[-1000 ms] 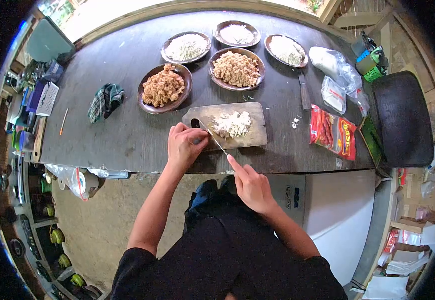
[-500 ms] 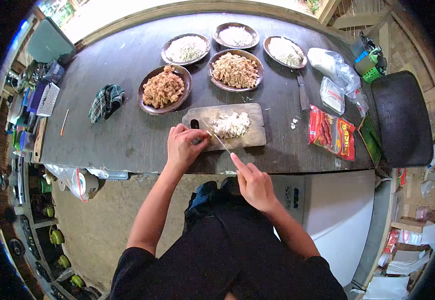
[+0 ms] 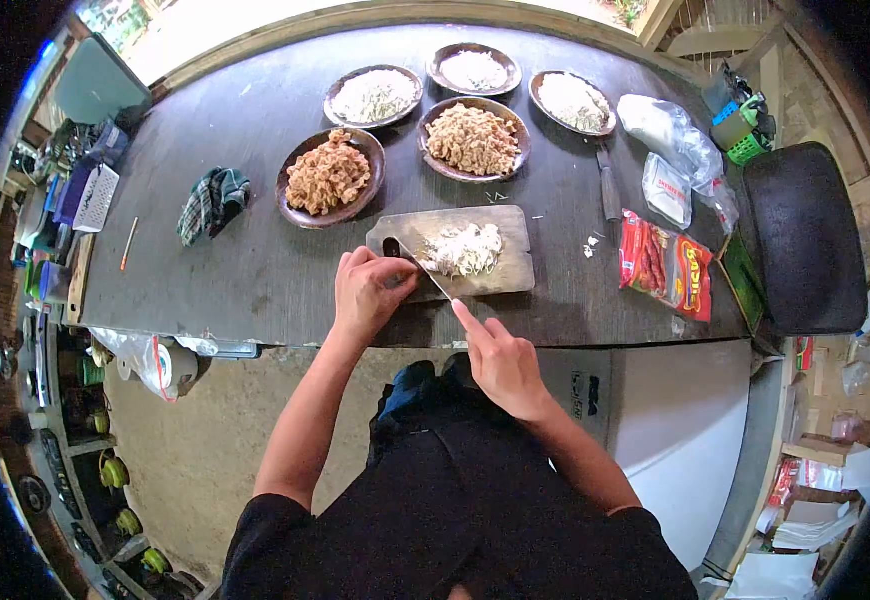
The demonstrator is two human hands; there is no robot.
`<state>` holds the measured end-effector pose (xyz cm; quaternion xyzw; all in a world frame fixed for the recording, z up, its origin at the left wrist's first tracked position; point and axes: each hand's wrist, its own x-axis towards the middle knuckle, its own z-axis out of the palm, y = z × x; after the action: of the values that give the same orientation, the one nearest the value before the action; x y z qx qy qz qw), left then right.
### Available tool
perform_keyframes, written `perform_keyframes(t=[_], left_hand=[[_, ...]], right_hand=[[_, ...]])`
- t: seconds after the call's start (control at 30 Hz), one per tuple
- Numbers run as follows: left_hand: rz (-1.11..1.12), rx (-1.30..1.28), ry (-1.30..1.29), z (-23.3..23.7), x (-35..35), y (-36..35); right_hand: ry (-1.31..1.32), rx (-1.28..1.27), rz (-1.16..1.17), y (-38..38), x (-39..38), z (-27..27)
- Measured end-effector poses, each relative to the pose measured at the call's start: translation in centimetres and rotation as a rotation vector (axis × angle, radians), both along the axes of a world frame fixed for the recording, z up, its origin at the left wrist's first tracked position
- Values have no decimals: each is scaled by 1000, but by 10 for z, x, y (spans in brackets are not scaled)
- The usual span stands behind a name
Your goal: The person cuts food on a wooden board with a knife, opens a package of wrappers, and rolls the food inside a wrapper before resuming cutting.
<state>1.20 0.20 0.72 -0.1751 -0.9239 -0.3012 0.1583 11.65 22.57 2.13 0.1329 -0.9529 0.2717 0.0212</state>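
Note:
A wooden cutting board (image 3: 512, 262) lies near the table's front edge, with a pile of chopped whitish pieces (image 3: 467, 248) on it. My right hand (image 3: 503, 362) is closed on the handle of a knife (image 3: 433, 276), index finger stretched along it. The blade slants up and left over the board, its tip near the board's handle hole. At the board's lower left, my left hand (image 3: 367, 296) has its fingers curled together beside the blade. What its fingertips pinch, if anything, is too small to make out.
Behind the board stand a plate of brown crumbly food (image 3: 329, 178) and another of lighter brown pieces (image 3: 473, 140). Farther back are plates of pale shreds (image 3: 373, 97). A second knife (image 3: 607, 185), a red sausage packet (image 3: 665, 268) and plastic bags (image 3: 670, 140) lie right; a checked cloth (image 3: 213, 205) lies left.
The knife blade has shifted left and slightly up, closer to my left fingers. My right hand has moved a little left and up with it. My left hand has hardly moved.

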Motion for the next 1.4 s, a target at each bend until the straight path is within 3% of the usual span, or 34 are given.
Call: perform_keyframes(t=[0.3,0.6,0.8,1.4], left_hand=[[-21,-13,-8,-8,-2,-2],[-29,-6,31,-5,0,-1],[-51,-22,45,-6,2,-2],[-10,78,-105,-7,4,-3]], right_hand=[[23,-64,51,6,10,-1],[47,54,44,-5,2,-10],[59,-37,-6,2,6,-8],[57,-27,38,3,3,-11]])
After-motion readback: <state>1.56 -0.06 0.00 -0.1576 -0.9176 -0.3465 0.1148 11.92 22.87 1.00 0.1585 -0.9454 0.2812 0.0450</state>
